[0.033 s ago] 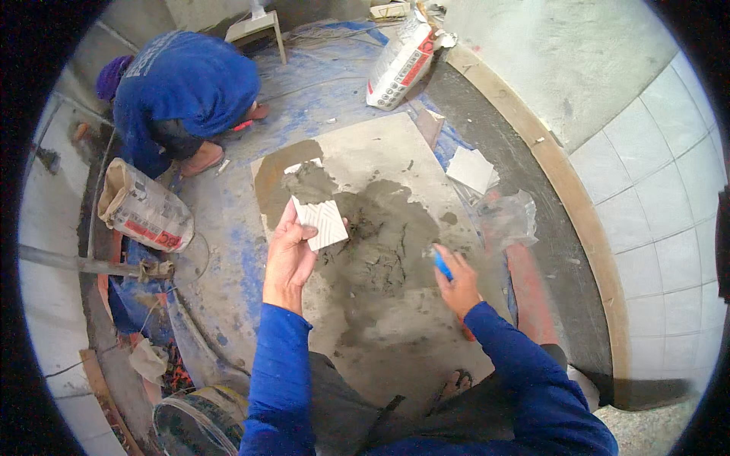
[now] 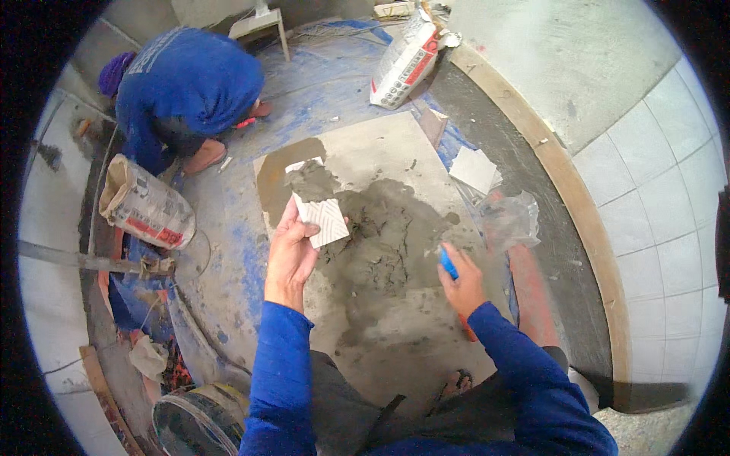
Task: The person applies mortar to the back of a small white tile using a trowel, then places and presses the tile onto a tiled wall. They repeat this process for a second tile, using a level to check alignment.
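Observation:
My left hand (image 2: 290, 254) holds a small white tile piece (image 2: 322, 219) with a ridged back, with grey mortar smeared on its upper edge. My right hand (image 2: 460, 285) grips a blue-handled tool (image 2: 449, 264) just above a pile of wet grey mortar (image 2: 388, 235). The mortar lies on a large flat board (image 2: 365, 159) on the floor in front of me. Both my sleeves are blue.
Another person in blue (image 2: 182, 91) crouches at the upper left. A mortar sack (image 2: 144, 205) lies at left, another bag (image 2: 403, 64) at the top. A white tile (image 2: 473, 169) and a plastic bag (image 2: 509, 220) lie to the right. A bucket (image 2: 194, 422) stands at lower left. A tiled wall (image 2: 661, 213) is to the right.

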Demonstrator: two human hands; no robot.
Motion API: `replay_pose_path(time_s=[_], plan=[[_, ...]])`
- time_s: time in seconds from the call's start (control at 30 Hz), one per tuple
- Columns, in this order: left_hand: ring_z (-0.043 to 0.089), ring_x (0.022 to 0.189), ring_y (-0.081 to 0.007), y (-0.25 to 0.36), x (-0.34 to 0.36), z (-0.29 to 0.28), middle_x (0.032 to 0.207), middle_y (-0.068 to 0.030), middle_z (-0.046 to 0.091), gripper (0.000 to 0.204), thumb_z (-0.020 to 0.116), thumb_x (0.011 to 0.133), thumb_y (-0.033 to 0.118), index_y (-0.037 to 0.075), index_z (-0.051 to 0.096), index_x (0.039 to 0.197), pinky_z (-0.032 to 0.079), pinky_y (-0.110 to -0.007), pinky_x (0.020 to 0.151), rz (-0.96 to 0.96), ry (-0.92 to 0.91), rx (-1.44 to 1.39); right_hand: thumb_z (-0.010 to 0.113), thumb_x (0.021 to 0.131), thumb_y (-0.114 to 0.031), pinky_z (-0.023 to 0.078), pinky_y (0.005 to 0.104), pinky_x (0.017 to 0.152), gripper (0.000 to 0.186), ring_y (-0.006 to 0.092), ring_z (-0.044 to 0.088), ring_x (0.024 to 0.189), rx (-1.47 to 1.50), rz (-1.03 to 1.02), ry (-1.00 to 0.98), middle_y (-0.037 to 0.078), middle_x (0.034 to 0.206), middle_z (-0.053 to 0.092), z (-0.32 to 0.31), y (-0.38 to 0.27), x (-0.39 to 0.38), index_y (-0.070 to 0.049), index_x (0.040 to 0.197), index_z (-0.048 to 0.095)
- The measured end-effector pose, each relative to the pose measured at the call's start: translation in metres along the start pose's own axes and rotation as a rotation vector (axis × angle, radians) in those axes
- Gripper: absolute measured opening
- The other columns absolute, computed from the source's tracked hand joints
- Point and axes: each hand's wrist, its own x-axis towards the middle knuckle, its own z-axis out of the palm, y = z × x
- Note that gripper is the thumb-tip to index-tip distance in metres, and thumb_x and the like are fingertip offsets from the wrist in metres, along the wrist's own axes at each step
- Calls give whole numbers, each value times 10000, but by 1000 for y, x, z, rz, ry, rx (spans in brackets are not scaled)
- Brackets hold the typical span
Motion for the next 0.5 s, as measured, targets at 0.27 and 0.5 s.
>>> replay_pose_path(time_s=[0.27, 0.5], plan=[[666, 1173, -344, -37, 6, 8, 1349, -131, 639, 838, 501, 734, -114, 86, 441, 1545, 573, -571, 999, -198, 43, 17, 671, 955, -233, 525, 448, 707, 451, 368, 655, 784, -204, -37, -87, 136, 942, 642, -59, -59, 49, -159, 1396, 609], [656, 1166, -309, -45, 6, 10, 1372, -133, 617, 784, 455, 782, -107, 65, 435, 1547, 572, -437, 990, -185, 142, 46, 653, 952, -229, 540, 451, 700, 452, 327, 655, 805, -454, -114, -218, 94, 912, 602, -67, -71, 56, -230, 1402, 610]])
